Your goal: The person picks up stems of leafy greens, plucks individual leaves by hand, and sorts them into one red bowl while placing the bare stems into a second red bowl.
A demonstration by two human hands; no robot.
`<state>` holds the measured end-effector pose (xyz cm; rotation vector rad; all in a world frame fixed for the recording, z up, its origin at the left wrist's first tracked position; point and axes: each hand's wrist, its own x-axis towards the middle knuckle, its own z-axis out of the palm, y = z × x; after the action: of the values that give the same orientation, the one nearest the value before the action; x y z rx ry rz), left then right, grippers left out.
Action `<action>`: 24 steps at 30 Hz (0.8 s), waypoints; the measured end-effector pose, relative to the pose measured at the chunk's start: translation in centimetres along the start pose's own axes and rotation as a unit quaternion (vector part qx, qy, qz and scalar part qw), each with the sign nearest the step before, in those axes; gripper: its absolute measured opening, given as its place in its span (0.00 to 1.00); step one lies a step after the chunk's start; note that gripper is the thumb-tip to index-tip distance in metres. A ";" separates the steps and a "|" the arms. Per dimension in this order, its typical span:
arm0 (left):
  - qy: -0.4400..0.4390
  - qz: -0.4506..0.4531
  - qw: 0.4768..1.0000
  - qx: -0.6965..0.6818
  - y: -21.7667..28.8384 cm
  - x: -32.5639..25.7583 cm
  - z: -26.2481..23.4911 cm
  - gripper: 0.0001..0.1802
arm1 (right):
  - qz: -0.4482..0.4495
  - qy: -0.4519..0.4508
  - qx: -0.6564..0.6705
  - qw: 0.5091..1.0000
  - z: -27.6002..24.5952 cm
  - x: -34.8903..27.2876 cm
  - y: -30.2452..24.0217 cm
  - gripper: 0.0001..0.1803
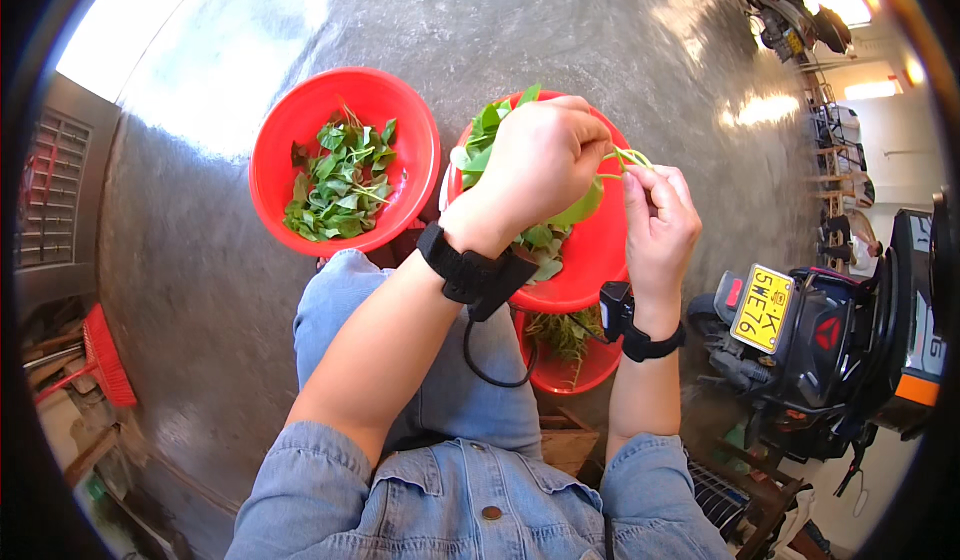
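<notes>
My left hand (548, 158) is closed on a small bunch of leafy green stems (624, 158), whose leaves (485, 135) spread out past the hand over a red bowl (600, 250). At the stem ends, the fingers of my right hand (662, 222) pinch together on the same stems. Some loose leaves (545, 250) lie in that bowl, partly hidden by my left hand and wrist. To the left stands another red bowl (422, 125) with a heap of picked green leaves (340, 185). A black strap sits on each wrist.
Below the middle bowl, a third red container (598, 365) holds thin greens (563, 338). A parked scooter (810, 330) stands at the right on the grey concrete floor (200, 290). At the far left are a red broom (104, 355) and a grated metal panel (55, 190).
</notes>
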<state>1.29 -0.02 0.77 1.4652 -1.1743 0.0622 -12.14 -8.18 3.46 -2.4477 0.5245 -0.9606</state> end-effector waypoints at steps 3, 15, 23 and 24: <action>0.035 -0.188 0.959 -0.211 0.4 -0.1 0.4 0.05 | -0.007 0.011 0.002 1.000 0.4 0.0 -0.6 0.03; 0.060 -0.117 0.990 -0.054 -0.4 1.1 -1.9 0.06 | 0.057 0.080 0.036 0.995 -0.3 -0.4 0.7 0.05; -0.078 0.042 0.995 0.039 0.3 0.1 -0.4 0.07 | 0.149 0.115 0.109 0.976 -0.8 -0.1 -0.9 0.05; -0.077 0.046 0.995 0.037 0.4 0.2 -0.2 0.07 | 0.146 0.118 0.107 0.976 -0.8 -0.2 -0.9 0.05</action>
<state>1.23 0.15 1.26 1.5019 -1.3772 0.0564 -12.66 -7.58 4.39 -2.0093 0.7928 -1.1215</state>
